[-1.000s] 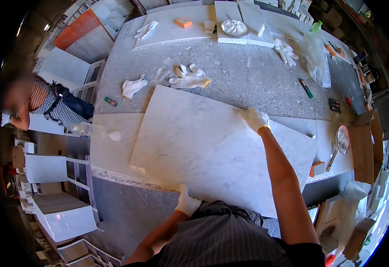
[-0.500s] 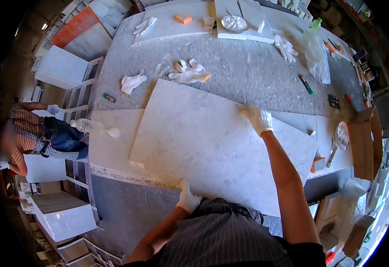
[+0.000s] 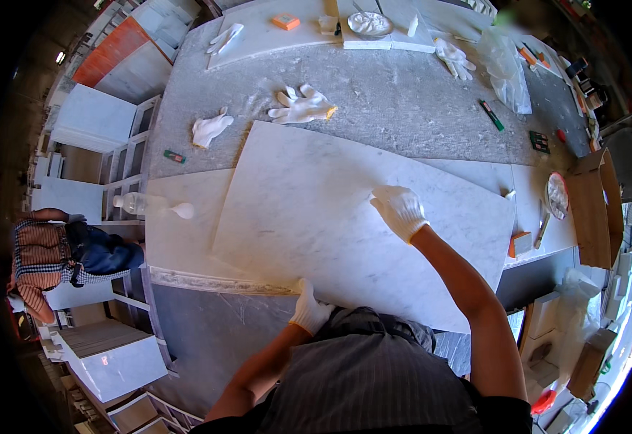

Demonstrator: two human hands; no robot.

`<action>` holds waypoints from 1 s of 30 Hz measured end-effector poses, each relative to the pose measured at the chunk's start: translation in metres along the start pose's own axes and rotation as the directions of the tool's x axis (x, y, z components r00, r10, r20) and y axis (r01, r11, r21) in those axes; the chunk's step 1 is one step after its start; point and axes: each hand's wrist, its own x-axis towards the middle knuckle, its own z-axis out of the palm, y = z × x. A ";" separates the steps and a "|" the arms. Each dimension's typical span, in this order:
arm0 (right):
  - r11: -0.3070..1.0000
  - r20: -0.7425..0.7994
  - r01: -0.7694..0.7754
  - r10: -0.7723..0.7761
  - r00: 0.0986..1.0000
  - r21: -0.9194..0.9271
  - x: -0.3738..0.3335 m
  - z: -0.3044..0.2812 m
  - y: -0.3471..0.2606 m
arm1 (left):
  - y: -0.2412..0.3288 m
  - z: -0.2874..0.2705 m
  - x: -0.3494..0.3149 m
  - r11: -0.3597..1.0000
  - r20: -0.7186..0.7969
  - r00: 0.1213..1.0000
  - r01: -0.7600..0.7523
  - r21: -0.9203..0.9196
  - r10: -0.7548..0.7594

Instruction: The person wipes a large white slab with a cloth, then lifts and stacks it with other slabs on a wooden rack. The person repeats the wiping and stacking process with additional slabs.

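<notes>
A large white marble slab (image 3: 316,210), faintly grey-veined, lies at an angle on top of other pale slabs (image 3: 185,239) on the worktable. My left hand (image 3: 311,307), in a white knit glove, grips the slab's near edge, thumb on top and fingers hidden below. Gloved too, my right hand (image 3: 403,211) rests on the slab's upper face right of its middle. Its fingers lie stretched over the stone, and no tool shows in it.
Loose white gloves (image 3: 303,105) lie on the dusty grey tabletop (image 3: 395,101). A bowl of white paste (image 3: 370,24) stands at the back. At left are a plastic bottle (image 3: 133,203) and a co-worker (image 3: 77,249) by stacked slabs; at right, a cardboard box (image 3: 596,210).
My right hand has slid left across the slab, away from its far edge. My left hand stays at the near edge. The view has shifted slightly, and the co-worker's posture has changed.
</notes>
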 end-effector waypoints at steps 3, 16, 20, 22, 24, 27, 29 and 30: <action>0.997 -0.162 0.074 -0.079 0.984 -0.032 -0.033 0.006 0.010 | -0.005 -0.006 -0.001 0.983 0.077 0.996 -0.061 0.175 0.048; 0.906 -0.158 -0.404 0.383 0.910 -0.127 -0.189 0.032 0.018 | 0.067 0.024 -0.066 -0.378 0.628 0.767 -0.546 0.747 0.134; 0.872 -0.218 -0.477 0.448 0.867 -0.107 -0.180 0.033 0.008 | 0.082 0.127 -0.007 -0.714 0.986 0.104 -0.680 0.164 0.128; 0.863 -0.243 -0.495 0.461 0.853 -0.100 -0.179 0.036 0.007 | 0.099 0.187 0.025 -0.860 0.989 0.077 -0.488 0.151 0.130; 0.855 -0.248 -0.510 0.475 0.844 -0.099 -0.176 0.037 0.005 | 0.122 0.231 0.069 -0.910 0.987 -0.023 -0.391 0.139 0.161; 0.837 -0.261 -0.537 0.497 0.827 -0.108 -0.174 0.040 0.002 | 0.153 0.281 0.121 -0.945 0.967 -0.186 -0.309 0.110 0.173; 0.826 -0.261 -0.553 0.513 0.818 -0.107 -0.175 0.043 0.004 | 0.165 0.307 0.141 -0.961 0.945 -0.254 -0.231 0.149 0.207; 0.827 -0.250 -0.553 0.516 0.819 -0.107 -0.173 0.043 0.002 | 0.178 0.313 0.157 -0.955 0.947 -0.240 -0.255 0.150 0.213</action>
